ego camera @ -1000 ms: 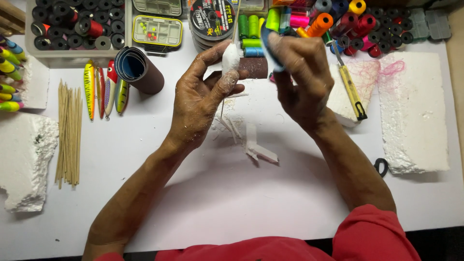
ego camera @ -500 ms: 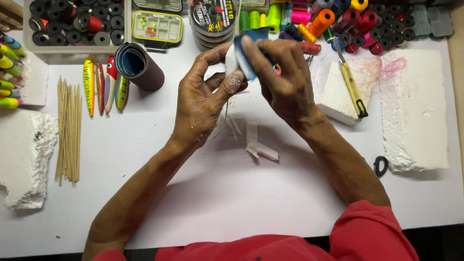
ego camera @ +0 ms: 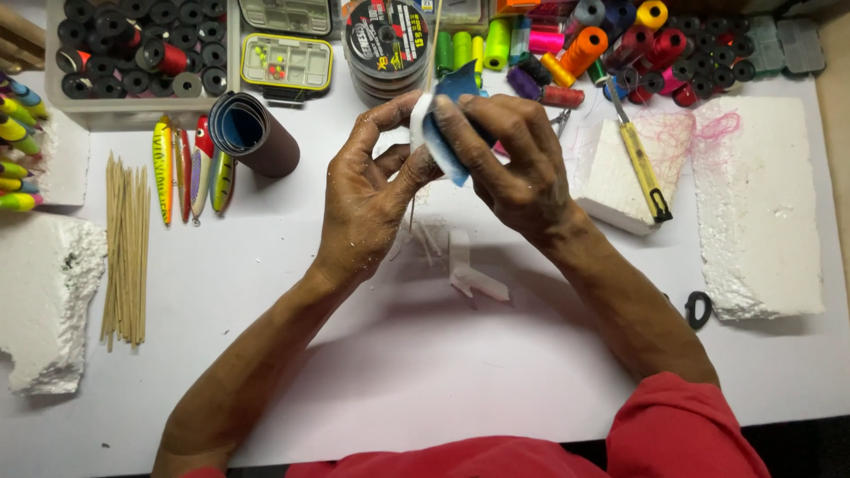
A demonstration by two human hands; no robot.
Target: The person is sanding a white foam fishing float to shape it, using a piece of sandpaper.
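My left hand (ego camera: 367, 199) pinches a small white foam piece (ego camera: 420, 122) mounted on a thin wooden stick that pokes up past my fingers. My right hand (ego camera: 513, 155) presses a folded piece of blue sandpaper (ego camera: 453, 133) against that foam piece. Both hands meet above the white table (ego camera: 372, 372), dusted with white crumbs. Under them lie white foam offcuts (ego camera: 474, 270).
A roll of sandpaper (ego camera: 252, 133), painted fishing lures (ego camera: 190, 168) and a bundle of wooden skewers (ego camera: 126, 248) lie left. Foam blocks (ego camera: 761, 204) and a yellow craft knife (ego camera: 645, 168) sit right. Thread spools (ego camera: 620, 44), line reels (ego camera: 385, 40) and tackle boxes (ego camera: 288, 60) line the back. Scissors (ego camera: 698, 308) lie by my right forearm.
My right hand with the blue sandpaper has moved left and down over the foam piece, from beside it to wrapped against it. My left hand stays in place.
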